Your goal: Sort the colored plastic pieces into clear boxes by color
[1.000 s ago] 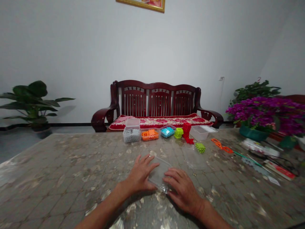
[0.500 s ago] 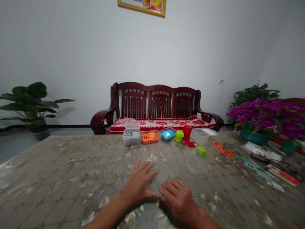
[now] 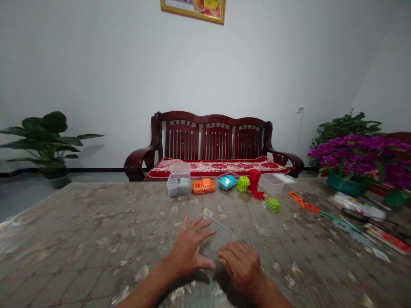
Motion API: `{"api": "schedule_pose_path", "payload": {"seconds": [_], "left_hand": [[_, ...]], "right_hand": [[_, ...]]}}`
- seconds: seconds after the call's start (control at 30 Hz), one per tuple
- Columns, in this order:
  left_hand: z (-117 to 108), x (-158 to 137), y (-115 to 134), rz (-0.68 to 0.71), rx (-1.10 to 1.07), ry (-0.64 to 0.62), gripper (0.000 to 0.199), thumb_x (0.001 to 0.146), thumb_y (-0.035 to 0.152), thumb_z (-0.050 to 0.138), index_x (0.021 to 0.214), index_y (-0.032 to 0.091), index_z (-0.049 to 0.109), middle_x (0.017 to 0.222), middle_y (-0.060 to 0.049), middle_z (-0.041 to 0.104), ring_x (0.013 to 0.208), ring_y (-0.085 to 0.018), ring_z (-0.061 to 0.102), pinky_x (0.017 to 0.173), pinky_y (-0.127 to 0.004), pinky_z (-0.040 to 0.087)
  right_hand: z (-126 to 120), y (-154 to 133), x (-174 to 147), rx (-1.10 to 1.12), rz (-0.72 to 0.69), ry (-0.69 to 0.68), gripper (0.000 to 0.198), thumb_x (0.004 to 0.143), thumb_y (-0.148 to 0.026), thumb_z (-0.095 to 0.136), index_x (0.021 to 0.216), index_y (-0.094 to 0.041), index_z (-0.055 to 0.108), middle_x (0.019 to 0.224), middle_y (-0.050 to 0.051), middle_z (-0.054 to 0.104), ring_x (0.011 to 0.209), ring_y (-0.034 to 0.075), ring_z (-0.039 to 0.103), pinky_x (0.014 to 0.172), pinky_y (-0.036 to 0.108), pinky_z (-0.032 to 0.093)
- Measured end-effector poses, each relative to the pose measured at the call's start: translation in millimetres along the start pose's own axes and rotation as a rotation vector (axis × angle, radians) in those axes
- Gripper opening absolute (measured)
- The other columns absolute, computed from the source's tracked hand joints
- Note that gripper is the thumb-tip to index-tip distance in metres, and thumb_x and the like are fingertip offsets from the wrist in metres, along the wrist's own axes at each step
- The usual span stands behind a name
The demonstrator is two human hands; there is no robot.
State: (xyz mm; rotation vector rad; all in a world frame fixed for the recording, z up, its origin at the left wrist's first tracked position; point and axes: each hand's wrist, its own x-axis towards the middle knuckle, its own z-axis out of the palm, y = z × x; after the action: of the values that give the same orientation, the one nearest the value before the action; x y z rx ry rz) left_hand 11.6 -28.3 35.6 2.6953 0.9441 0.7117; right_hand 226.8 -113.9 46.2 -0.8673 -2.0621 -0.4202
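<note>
On the table in front of me lies a thin clear plastic lid (image 3: 220,231), partly covered by my hands. My left hand (image 3: 190,246) rests over its left side, fingers spread and thumb pointing right. Against its near right edge is my right hand (image 3: 241,267), with curled fingers pinched together at the rim; the exact grip is hard to see. Farther right lies another clear lid (image 3: 266,220), flat, with a spiky lime-green piece (image 3: 274,205) at its far edge.
Along the table's far side stand boxes of grey pieces (image 3: 179,187), orange pieces (image 3: 204,186) and blue pieces (image 3: 227,182), a green ball (image 3: 243,183), a red assembled shape (image 3: 254,182) and a clear box (image 3: 272,184). Orange linked pieces (image 3: 303,202) and a flowerpot (image 3: 348,184) sit right.
My right hand has shifted slightly upward and right along the lid's edge, its fingers more tightly bunched. My left thumb has lifted a little. The view has turned slightly left.
</note>
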Motion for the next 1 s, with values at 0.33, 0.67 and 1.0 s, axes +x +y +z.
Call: {"api": "schedule_pose_path", "payload": {"seconds": [0.33,0.67,1.0], "left_hand": [[17.4,-0.3,4.5,-0.377,-0.438,0.335,0.076,0.079,0.034,0.075,0.149,0.024,0.047,0.152,-0.014,0.053,0.14,-0.035,0.052,0.117,-0.056,0.042],[40.4,7.7,6.7,-0.353,-0.447,0.484,0.107,0.067,0.044,0.088,0.156,0.023,0.032,0.159,-0.019,0.034,0.151,-0.042,0.033,0.122,-0.062,0.03],[31.2,7.5,12.3,-0.501,-0.793,0.412,0.106,0.062,0.009,0.065,0.159,0.021,0.025,0.164,-0.015,0.031,0.154,-0.035,0.029,0.128,-0.053,0.021]], "right_hand": [[-2.1,16.0,2.2,0.043,0.283,0.191,0.023,0.103,-0.018,0.046,0.099,-0.023,0.068,0.081,0.004,0.074,0.074,0.017,0.072,0.066,0.027,0.055],[2.4,8.4,8.8,0.011,0.128,0.093,0.015,0.101,-0.019,0.055,0.099,-0.022,0.07,0.081,0.004,0.075,0.072,0.017,0.071,0.068,0.03,0.057],[2.7,-1.1,11.8,-0.024,0.075,0.087,0.017,0.101,-0.018,0.053,0.099,-0.02,0.07,0.079,0.004,0.075,0.07,0.017,0.07,0.067,0.028,0.056]]}}
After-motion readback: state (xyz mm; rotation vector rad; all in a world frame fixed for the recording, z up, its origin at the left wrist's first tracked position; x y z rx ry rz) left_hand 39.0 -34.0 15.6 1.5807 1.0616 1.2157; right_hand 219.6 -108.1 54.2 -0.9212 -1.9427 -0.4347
